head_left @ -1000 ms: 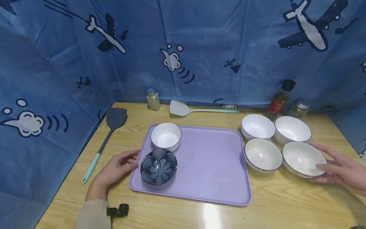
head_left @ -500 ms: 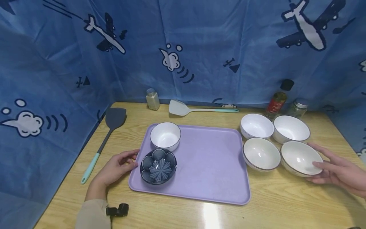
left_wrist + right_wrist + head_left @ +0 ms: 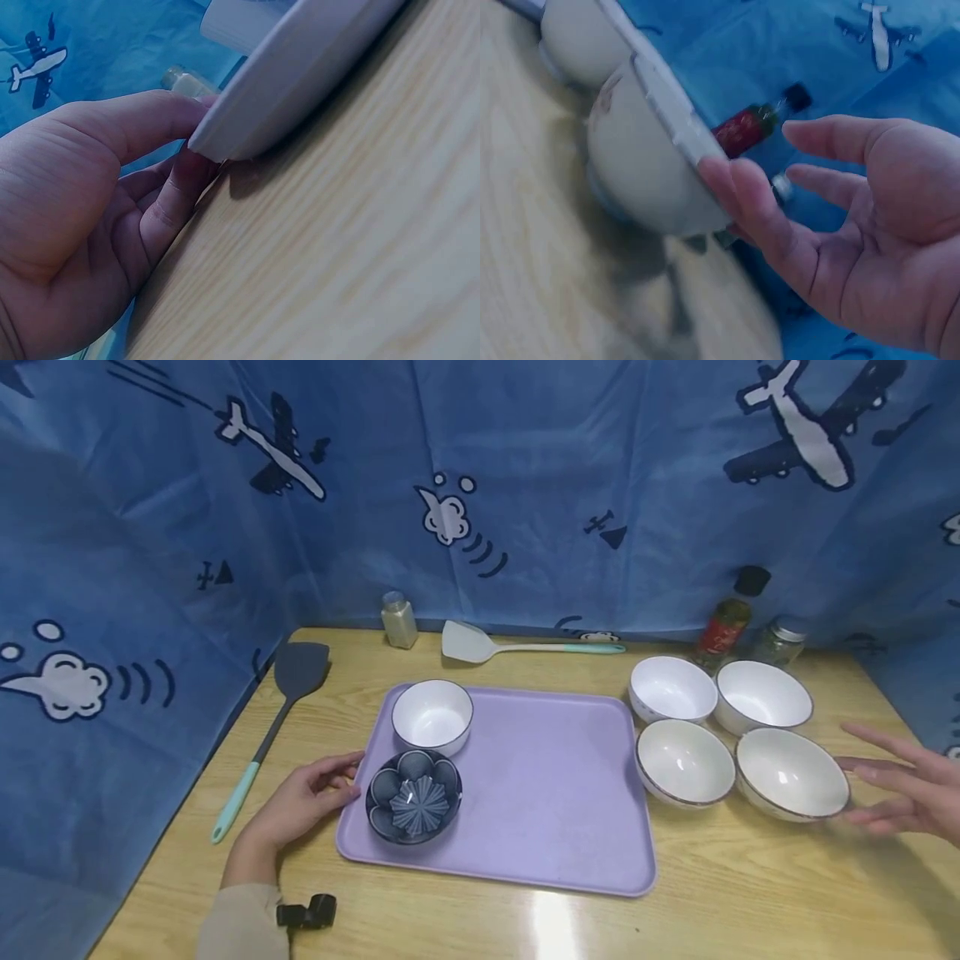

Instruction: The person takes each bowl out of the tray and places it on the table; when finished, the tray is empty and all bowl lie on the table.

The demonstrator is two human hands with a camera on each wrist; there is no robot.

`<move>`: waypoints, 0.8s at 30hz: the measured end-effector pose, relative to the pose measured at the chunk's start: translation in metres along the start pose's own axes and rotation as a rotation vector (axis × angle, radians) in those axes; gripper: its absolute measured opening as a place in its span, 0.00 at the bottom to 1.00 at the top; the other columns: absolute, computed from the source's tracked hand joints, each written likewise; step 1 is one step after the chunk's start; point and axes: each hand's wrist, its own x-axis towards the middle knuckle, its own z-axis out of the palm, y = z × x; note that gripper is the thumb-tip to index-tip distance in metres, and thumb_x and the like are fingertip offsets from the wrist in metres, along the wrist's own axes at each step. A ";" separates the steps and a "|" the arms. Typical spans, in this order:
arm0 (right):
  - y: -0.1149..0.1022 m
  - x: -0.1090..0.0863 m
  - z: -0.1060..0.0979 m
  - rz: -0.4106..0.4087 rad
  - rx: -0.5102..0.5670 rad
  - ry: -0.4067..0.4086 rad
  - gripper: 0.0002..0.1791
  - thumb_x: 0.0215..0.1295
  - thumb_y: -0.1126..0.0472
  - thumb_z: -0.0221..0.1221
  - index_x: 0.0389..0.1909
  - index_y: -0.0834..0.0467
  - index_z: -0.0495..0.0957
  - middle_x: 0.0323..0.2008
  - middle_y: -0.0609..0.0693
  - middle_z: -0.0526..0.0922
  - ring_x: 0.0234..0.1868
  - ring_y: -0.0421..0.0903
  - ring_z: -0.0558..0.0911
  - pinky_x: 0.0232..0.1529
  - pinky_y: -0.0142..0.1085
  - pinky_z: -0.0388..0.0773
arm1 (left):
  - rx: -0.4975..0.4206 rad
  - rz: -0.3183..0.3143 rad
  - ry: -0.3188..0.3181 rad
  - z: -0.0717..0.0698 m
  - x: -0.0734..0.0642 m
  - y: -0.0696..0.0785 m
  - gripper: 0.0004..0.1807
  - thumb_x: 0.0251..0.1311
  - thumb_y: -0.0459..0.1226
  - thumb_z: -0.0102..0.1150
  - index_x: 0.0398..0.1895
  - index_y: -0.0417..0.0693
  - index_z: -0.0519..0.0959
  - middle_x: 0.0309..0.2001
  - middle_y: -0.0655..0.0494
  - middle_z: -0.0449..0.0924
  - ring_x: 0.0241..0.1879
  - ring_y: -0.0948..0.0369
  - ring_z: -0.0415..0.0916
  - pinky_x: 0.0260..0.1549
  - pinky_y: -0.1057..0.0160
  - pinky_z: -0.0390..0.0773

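My left hand (image 3: 306, 800) holds the left edge of a lilac tray (image 3: 555, 785); the left wrist view has the thumb at the tray's rim (image 3: 247, 112) and fingertips curled under it. On the tray's left side sit a white bowl (image 3: 433, 714) with a dark rim and, in front of it, a dark blue flower-patterned bowl (image 3: 415, 802). Right of the tray, my right hand (image 3: 918, 785) is spread with nothing in its grasp, fingertips just beside a cream bowl (image 3: 792, 774). In the right wrist view that bowl (image 3: 649, 161) stands upright close to the fingers.
Beside the cream bowl stand another cream bowl (image 3: 686, 763) and two white bowls (image 3: 672, 689) behind. A red-labelled bottle (image 3: 723, 631) and a jar (image 3: 780, 641) are at the back right. A shaker (image 3: 399, 621), a pale spatula (image 3: 480, 643) and a dark spatula (image 3: 288, 702) lie around the tray.
My right hand has let go of the front right cream bowl and drawn slightly right, its fingers spreading. The left hand stays on the tray edge.
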 end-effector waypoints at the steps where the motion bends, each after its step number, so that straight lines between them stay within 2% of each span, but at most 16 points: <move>1: -0.002 -0.001 -0.001 -0.022 -0.007 0.016 0.41 0.80 0.59 0.46 0.79 0.33 0.30 0.42 0.11 0.67 0.32 0.55 0.89 0.31 0.44 0.85 | 0.003 -0.002 0.002 0.000 0.000 0.000 0.29 0.65 0.40 0.65 0.69 0.47 0.72 0.51 0.46 0.79 0.43 0.63 0.76 0.45 0.71 0.75; 7: -0.015 0.000 0.002 -0.091 -0.060 0.102 0.40 0.79 0.59 0.48 0.79 0.33 0.36 0.44 0.13 0.65 0.32 0.46 0.89 0.32 0.40 0.85 | 0.018 -0.004 0.008 0.001 0.000 0.001 0.29 0.65 0.40 0.64 0.69 0.47 0.72 0.51 0.46 0.79 0.42 0.63 0.76 0.44 0.71 0.75; 13: -0.027 -0.001 0.008 -0.146 -0.104 0.117 0.38 0.79 0.60 0.47 0.80 0.38 0.39 0.47 0.14 0.65 0.35 0.42 0.89 0.33 0.34 0.83 | 0.032 -0.016 0.011 0.002 0.001 0.002 0.29 0.65 0.40 0.65 0.69 0.47 0.72 0.51 0.47 0.79 0.43 0.62 0.76 0.44 0.71 0.75; 15: -0.034 -0.001 0.011 -0.168 -0.110 0.113 0.37 0.79 0.61 0.47 0.80 0.39 0.41 0.49 0.15 0.66 0.36 0.42 0.89 0.34 0.32 0.83 | 0.033 -0.019 0.010 0.001 0.001 0.001 0.29 0.64 0.40 0.65 0.69 0.47 0.72 0.51 0.47 0.79 0.43 0.62 0.76 0.44 0.71 0.75; 19: -0.048 0.003 0.024 -0.197 -0.058 0.074 0.36 0.78 0.63 0.48 0.80 0.44 0.45 0.51 0.18 0.69 0.38 0.43 0.89 0.35 0.33 0.83 | 0.033 -0.022 0.005 0.001 0.001 0.000 0.29 0.65 0.40 0.64 0.69 0.47 0.72 0.51 0.47 0.78 0.42 0.62 0.76 0.43 0.71 0.75; 24: -0.066 0.009 0.044 -0.298 0.031 -0.028 0.32 0.77 0.69 0.46 0.77 0.46 0.55 0.56 0.27 0.76 0.40 0.47 0.89 0.37 0.35 0.84 | 0.033 -0.022 0.003 0.001 0.001 -0.001 0.29 0.65 0.39 0.64 0.69 0.47 0.72 0.51 0.47 0.78 0.42 0.62 0.76 0.43 0.71 0.75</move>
